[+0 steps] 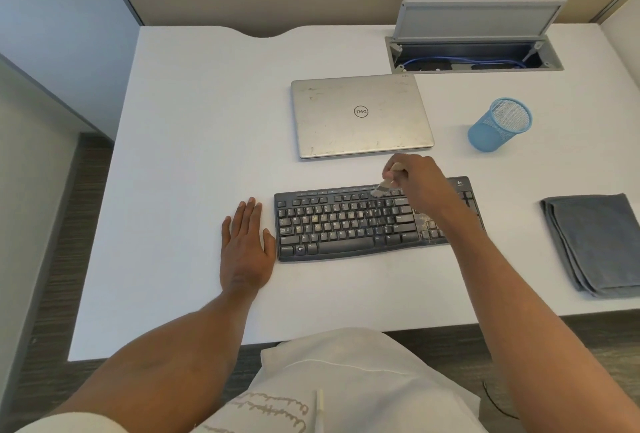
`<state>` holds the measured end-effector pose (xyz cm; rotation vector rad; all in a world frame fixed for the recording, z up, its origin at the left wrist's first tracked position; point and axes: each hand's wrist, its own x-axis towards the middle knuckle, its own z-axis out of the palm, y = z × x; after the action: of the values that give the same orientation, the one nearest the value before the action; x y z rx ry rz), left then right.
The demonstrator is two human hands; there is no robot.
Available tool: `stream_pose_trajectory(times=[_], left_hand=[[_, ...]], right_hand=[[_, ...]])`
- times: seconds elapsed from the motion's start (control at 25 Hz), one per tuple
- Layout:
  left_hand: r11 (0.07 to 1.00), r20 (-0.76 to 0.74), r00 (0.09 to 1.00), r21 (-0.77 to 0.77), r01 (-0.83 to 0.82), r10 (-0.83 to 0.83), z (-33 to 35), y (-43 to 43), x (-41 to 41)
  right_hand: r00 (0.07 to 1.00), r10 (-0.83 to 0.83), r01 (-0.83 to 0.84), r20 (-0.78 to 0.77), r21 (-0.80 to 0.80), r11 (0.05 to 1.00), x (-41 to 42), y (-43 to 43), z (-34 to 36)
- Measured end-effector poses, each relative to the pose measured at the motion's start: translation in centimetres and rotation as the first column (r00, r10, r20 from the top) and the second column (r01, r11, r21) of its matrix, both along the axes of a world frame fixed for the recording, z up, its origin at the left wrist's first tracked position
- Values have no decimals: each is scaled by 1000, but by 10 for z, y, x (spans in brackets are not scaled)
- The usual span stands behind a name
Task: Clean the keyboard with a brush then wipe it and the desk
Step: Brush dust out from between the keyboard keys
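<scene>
A dusty black keyboard (346, 224) lies on the white desk (194, 141) in front of me. My right hand (420, 183) grips a small brush (382, 186) by its pale handle, and the bristles touch the top key row right of the middle. Pale dust shows on several keys and around the number pad, which my right forearm partly hides. My left hand (244, 245) rests flat on the desk, fingers straight, its thumb against the keyboard's left edge. A folded grey cloth (595, 242) lies at the desk's right edge.
A shut silver laptop (360, 115) sits just behind the keyboard. A blue mesh pen cup (498, 124) stands to its right. At the back right, a cable hatch (474, 51) is open with its lid up. Desk front edge is near my body.
</scene>
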<state>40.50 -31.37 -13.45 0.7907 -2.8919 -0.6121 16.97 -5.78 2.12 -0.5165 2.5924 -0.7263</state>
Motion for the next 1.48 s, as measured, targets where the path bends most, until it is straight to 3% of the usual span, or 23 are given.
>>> stream_pose_trajectory(times=[0.12, 0.36, 0.64, 0.84, 1.0, 1.16, 1.28, 1.48], left_hand=[[1000, 3, 1000, -5, 2, -2, 0, 0, 0], [1000, -4, 1000, -5, 8, -8, 0, 0, 0], [1000, -5, 1000, 0, 2, -2, 0, -1, 0], [1000, -8, 1000, 2, 2, -2, 0, 0, 0], [1000, -13, 1000, -2, 3, -3, -1, -1, 0], [1000, -21, 1000, -6, 2, -2, -2, -1, 0], [1000, -23, 1000, -10, -2, 1, -1, 0, 0], [1000, -14, 1000, -7, 3, -3, -1, 0, 0]], right_hand=[[997, -70, 71, -18, 49, 996, -3, 12, 11], [977, -185, 164, -108, -180, 970, 19, -5, 2], [984, -159, 156, -82, -50, 987, 27, 2, -15], [983, -169, 148, -76, -232, 962, 19, 6, -1], [997, -62, 55, -46, -136, 989, 10, 2, -10], [978, -208, 200, -29, -167, 965, 4, 15, -12], [946, -311, 302, -97, -99, 948, -9, 30, -10], [929, -335, 321, -159, -107, 941, -10, 26, -4]])
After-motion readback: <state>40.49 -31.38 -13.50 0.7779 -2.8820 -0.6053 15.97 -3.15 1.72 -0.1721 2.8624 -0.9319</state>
